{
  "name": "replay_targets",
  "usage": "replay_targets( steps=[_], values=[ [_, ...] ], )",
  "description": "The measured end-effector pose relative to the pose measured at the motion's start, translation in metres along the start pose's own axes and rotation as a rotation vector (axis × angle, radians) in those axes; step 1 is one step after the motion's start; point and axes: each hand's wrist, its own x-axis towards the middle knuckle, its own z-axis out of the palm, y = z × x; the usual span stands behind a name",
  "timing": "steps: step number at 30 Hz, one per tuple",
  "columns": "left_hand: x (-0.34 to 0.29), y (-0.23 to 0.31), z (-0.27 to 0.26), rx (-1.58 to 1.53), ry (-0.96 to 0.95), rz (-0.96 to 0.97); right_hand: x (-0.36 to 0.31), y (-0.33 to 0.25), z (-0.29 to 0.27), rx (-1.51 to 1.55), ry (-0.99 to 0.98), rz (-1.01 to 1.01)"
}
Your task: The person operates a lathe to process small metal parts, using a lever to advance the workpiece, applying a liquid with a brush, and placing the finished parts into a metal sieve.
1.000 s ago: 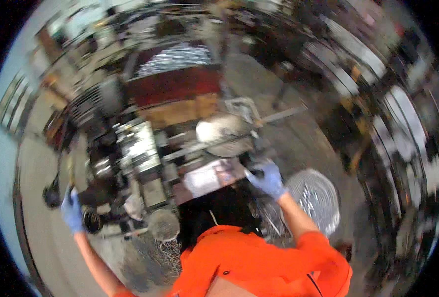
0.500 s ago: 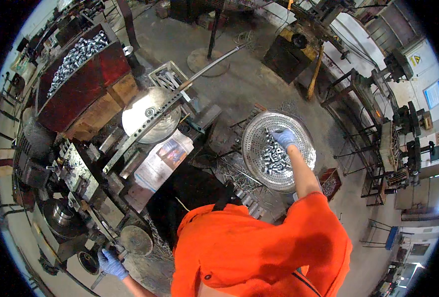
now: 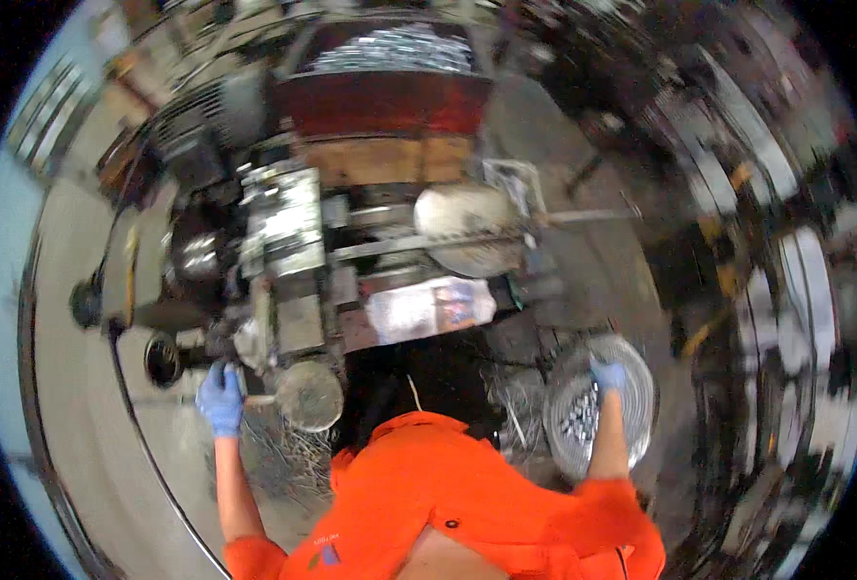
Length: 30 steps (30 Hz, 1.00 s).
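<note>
My left hand [image 3: 220, 398], in a blue glove, is at a short lever handle [image 3: 260, 399] on the front of a machine, beside a dark handwheel [image 3: 163, 360]. Its fingers look closed round the handle, though motion blur softens them. My right hand [image 3: 610, 375], gloved the same way, is over the far part of a round perforated metal basin [image 3: 643, 425]. Small shiny metal sleeves [image 3: 577, 416] lie heaped in the basin near the hand. The right fingers are drawn together; blur hides whatever is between them.
The lathe-like machine's metal bed [image 3: 301, 324] stands ahead, with a round metal disc [image 3: 462, 217] and a long perforated bar [image 3: 390, 246] beside it. A red bin [image 3: 385, 104] of metal parts sits at the back. A printed sheet [image 3: 428, 309] and metal shavings [image 3: 278, 449] lie nearer.
The view has swung left, so the machine now faces me squarely and the picture is blurred. Both hands stay at their places, the left by the handwheel, the right in the basin.
</note>
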Motion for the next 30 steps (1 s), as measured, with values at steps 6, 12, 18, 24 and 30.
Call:
replay_targets(
  steps=[6,12,18,24,30],
  values=[
    [-0.001,0.015,-0.008,0.128,-0.038,-0.053,-0.006,-0.078,-0.03,0.602,0.229,-0.375],
    [0.006,-0.001,-0.028,0.017,0.012,0.113,-0.196,-0.333,-0.13,0.54,0.001,-1.299],
    [-0.002,-0.035,-0.134,-0.039,0.261,0.063,-0.333,-0.491,-0.125,0.281,0.109,-2.047],
    [-0.091,-0.134,-0.202,0.479,0.215,-0.213,-0.36,-0.572,-0.078,-0.299,0.224,-2.049],
    [-0.147,-0.166,-0.162,-0.307,0.027,-0.637,-0.376,-0.585,-0.074,-0.557,-0.037,-1.853]
  ],
)
